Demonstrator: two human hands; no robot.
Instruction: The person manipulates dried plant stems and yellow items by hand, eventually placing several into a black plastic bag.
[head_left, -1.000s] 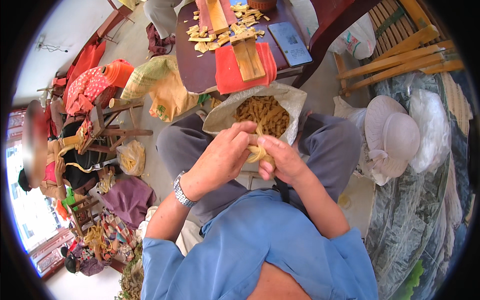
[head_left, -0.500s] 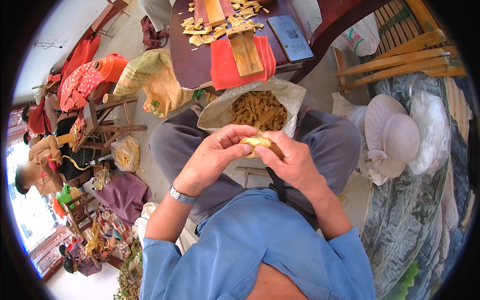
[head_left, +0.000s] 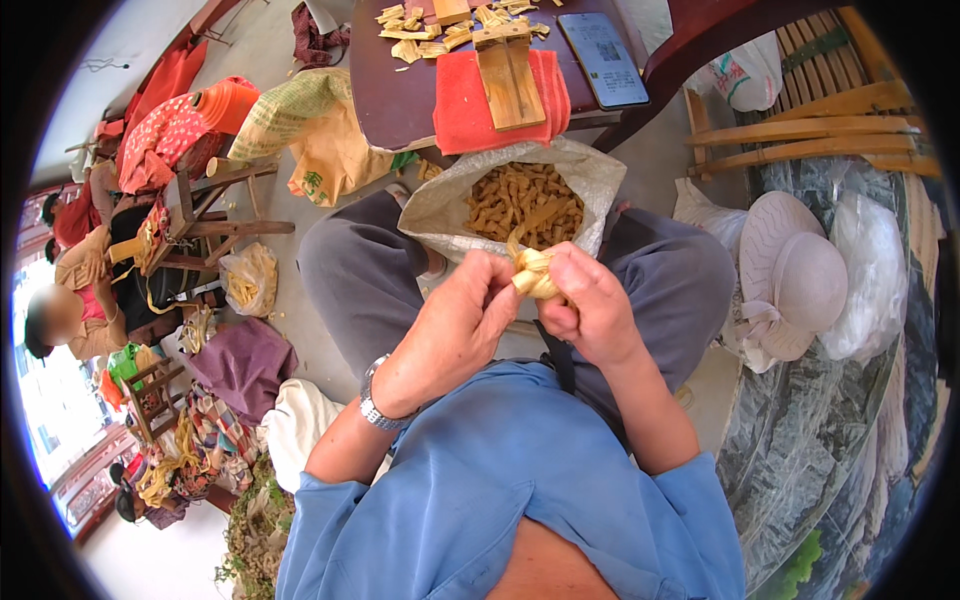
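Observation:
Between my hands, above my lap, is a pale yellow knotted strip point(head_left: 538, 274) of fibrous, plant-like material. The fingers of my left hand point(head_left: 455, 315) pinch its left end, and a watch sits on that wrist. On the other side, my right hand point(head_left: 592, 305) is closed round the knot's right part, its curled fingers partly hiding it. Just beyond the hands, a white woven sack point(head_left: 432, 218) stands open between my knees. Many short brown pieces point(head_left: 525, 200) fill it, and a thin strip end reaches up from the knot toward them.
Past the sack is a dark table point(head_left: 385, 95) with a folded red cloth point(head_left: 458, 105), a wooden block tool point(head_left: 510, 90), yellow scraps point(head_left: 405, 48) and a phone point(head_left: 603, 60). At right are a sun hat point(head_left: 800, 270) and slatted wooden furniture point(head_left: 810, 130). People sit at left by a wooden stool point(head_left: 215, 230).
My hands have turned the strip, which now shows as a tighter knot. The right fingers have curled in. My view has shifted slightly, so table and sack sit higher and further right.

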